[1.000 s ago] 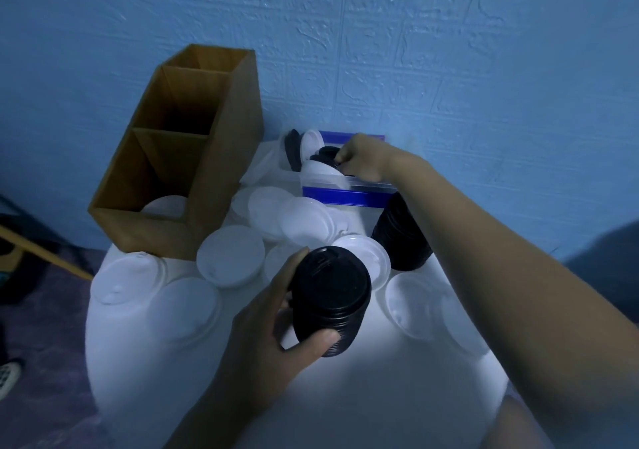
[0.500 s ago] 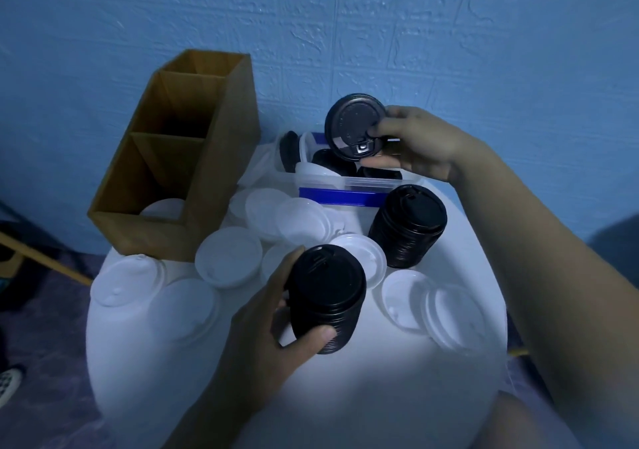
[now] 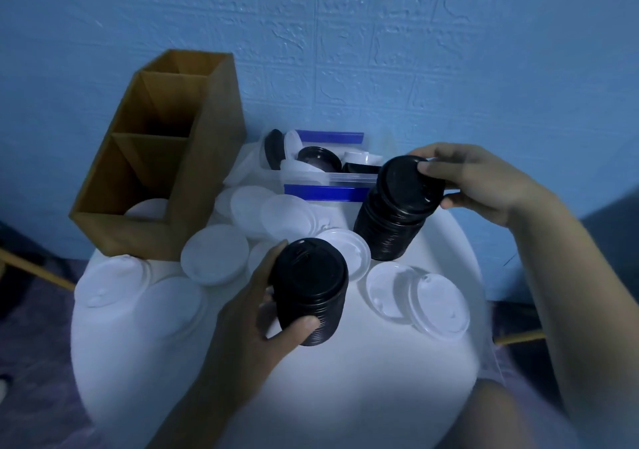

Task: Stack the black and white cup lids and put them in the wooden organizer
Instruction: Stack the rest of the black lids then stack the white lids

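My left hand (image 3: 257, 310) grips a stack of black lids (image 3: 311, 289) standing near the middle of the round white table (image 3: 345, 396). My right hand (image 3: 473, 179) pinches a black lid (image 3: 403, 185) by its rim, right on top of a second, taller black stack (image 3: 387, 227). Several white lids (image 3: 216, 254) lie loose around both stacks. The wooden organizer (image 3: 204, 172) stands at the back left; a white lid (image 3: 147, 208) shows in its nearest compartment.
A clear box with blue edges (image 3: 326, 192) sits at the back against the blue wall and holds more black and white lids. Two clear-white lids (image 3: 439, 305) lie at the right near the table's edge. Floor shows around the table.
My right hand took a black lid out of the clear box, lifted it, then brought it down onto the taller black stack. My left hand kept its hold on the near stack.
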A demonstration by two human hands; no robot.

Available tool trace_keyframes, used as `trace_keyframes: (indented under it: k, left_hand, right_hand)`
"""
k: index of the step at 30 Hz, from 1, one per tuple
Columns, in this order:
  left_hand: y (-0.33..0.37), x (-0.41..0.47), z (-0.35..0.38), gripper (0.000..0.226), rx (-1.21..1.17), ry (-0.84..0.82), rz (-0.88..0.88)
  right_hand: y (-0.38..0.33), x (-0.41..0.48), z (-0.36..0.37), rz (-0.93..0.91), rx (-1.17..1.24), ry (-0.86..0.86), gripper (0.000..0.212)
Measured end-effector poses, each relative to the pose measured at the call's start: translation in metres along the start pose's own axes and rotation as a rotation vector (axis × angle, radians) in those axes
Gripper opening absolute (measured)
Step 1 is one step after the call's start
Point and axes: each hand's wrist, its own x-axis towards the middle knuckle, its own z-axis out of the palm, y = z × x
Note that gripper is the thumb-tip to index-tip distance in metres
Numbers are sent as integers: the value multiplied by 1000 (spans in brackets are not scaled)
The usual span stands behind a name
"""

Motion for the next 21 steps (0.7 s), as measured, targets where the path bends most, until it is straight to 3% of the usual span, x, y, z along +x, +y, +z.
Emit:
trace_keyframes:
  k: [6,14,21]
  left_hand:
    - [-1,0,1,86,21,2,-5]
    - [-1,0,1,86,17,-4,-4]
    - [-1,0,0,85,15,10,0]
  right_hand:
    - [8,14,11,49,-121,102,17]
    - [11,25,14,-32,-310,219,15]
    - [32,28,16,-95,-223,205,14]
